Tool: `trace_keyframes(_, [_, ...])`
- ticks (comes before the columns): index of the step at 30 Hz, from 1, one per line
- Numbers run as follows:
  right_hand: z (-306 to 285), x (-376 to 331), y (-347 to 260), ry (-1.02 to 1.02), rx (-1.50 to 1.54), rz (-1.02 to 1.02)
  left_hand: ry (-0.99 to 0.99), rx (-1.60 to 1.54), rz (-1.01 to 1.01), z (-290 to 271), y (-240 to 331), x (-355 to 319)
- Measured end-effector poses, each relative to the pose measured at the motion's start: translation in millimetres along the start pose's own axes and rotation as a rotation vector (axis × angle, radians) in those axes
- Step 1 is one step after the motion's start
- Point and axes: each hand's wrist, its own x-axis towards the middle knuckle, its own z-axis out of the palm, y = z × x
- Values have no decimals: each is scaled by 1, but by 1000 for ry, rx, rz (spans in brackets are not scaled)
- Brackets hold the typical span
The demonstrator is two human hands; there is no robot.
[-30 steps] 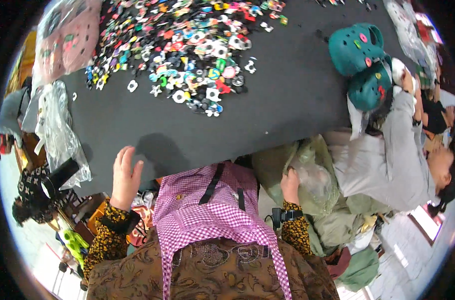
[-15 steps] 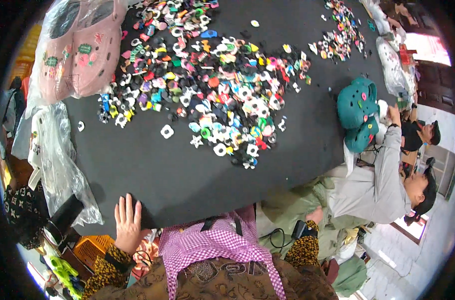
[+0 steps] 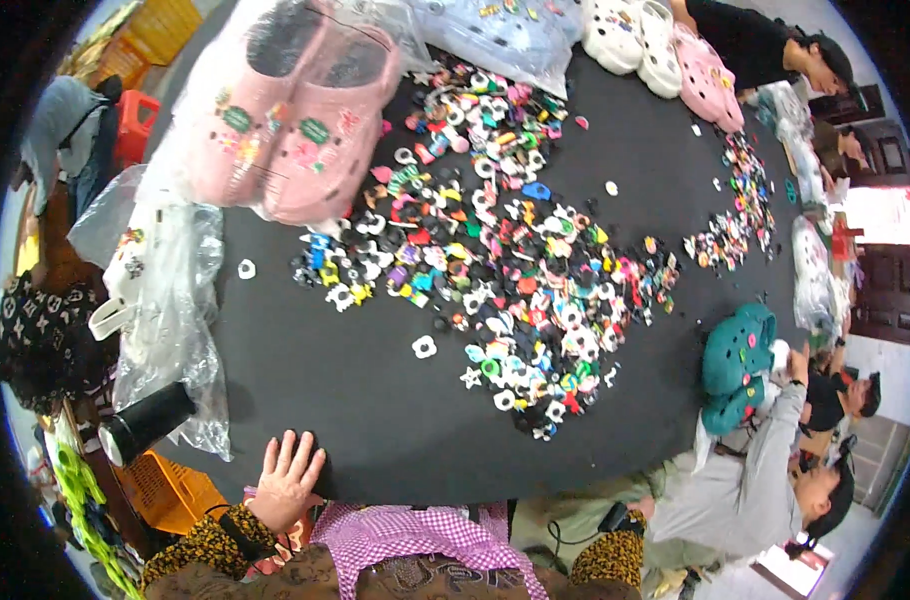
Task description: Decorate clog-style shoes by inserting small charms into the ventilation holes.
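Observation:
My left hand (image 3: 287, 485) lies palm down on the near left edge of the black table (image 3: 325, 400), fingers stretched and slightly spread, holding nothing. A black cylinder (image 3: 147, 424) and a clear plastic bag (image 3: 180, 340) are close to it. My right hand (image 3: 643, 507) is low, off the table's near edge, beside a person in a grey shirt. Only a bit of it shows past the patterned sleeve, its fingers too small to read. By its wrist is a dark box-like thing (image 3: 613, 517). Several small colourful shoe charms (image 3: 535, 290) form a wide pile mid-table.
Bagged pink clogs (image 3: 325, 150) stand at the far left, bagged light blue clogs (image 3: 505, 40) behind. White clogs (image 3: 630, 45) and pink ones (image 3: 705, 75) line the far edge. A second charm pile (image 3: 740, 215) lies right, green clogs (image 3: 735, 355) near the grey-shirted person (image 3: 725, 495).
The view has tilted up, bringing the light blue, white and pink clogs at the far edge into sight. My left hand stays flat on the table edge. My right hand remains low.

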Motion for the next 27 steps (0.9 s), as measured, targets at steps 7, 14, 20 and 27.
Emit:
trace_keyframes(7, [33,78,25,19,35,-462,-113,91,-121,-25,23,-10])
trace_keyframes(14, [-89,106,-309,316,551,-718,-145,127,-169,-28,27,-22])
trace_keyframes(20, [-215,88,-512,245,1353,-22,-137,66,-99,-18,15,-1])
trace_keyframes(27, [-170,165,-535,258,1262,-216,-166,102,-108,-10,22,-7])
